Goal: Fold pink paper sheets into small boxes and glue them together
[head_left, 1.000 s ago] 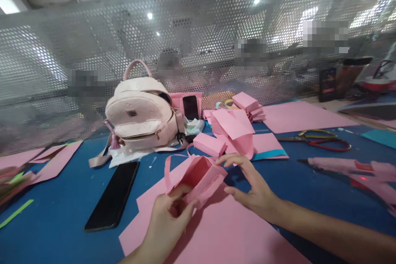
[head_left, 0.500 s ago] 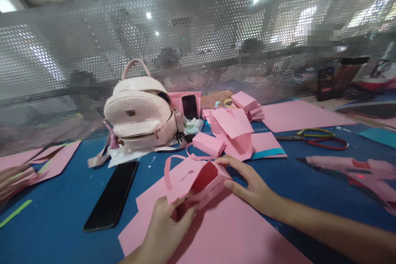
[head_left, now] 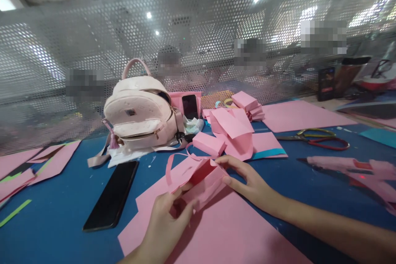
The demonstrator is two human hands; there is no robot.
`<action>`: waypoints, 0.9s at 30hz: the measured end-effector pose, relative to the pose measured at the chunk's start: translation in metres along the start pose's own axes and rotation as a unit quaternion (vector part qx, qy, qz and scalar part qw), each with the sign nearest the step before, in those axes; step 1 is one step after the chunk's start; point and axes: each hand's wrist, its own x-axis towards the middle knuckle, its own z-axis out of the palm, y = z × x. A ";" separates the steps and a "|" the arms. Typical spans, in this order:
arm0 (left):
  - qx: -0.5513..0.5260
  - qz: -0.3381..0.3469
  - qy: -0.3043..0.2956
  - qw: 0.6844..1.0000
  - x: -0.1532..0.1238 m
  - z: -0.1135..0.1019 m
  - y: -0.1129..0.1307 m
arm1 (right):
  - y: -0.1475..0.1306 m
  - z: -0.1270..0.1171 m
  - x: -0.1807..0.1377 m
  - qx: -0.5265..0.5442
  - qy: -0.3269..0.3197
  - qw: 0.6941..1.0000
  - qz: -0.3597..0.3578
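Note:
A small pink paper bag [head_left: 201,179] with thin paper handles lies tilted on its side over a large pink paper sheet [head_left: 229,231]. My left hand [head_left: 168,220] is closed on the bag's near bottom end, thumb and fingers pinching the paper. My right hand [head_left: 247,179] presses the bag's open far end with its fingertips, thumb underneath. The bag's red-shaded inside shows between my hands.
On the blue table [head_left: 62,222] lie a black phone [head_left: 113,196], a pale pink backpack [head_left: 139,111], folded pink paper boxes [head_left: 210,143], loose pink sheets [head_left: 300,115], scissors [head_left: 318,140] and a pink glue gun [head_left: 346,165] at right. A perforated metal screen [head_left: 198,41] backs the table.
The bag has been flattened and tilted lower between my hands. Another person's hand seen at the far left edge has gone from view.

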 end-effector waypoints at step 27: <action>0.101 0.211 -0.010 0.972 0.000 -0.004 0.027 | -0.019 0.018 -0.013 0.026 -0.055 0.996 -0.071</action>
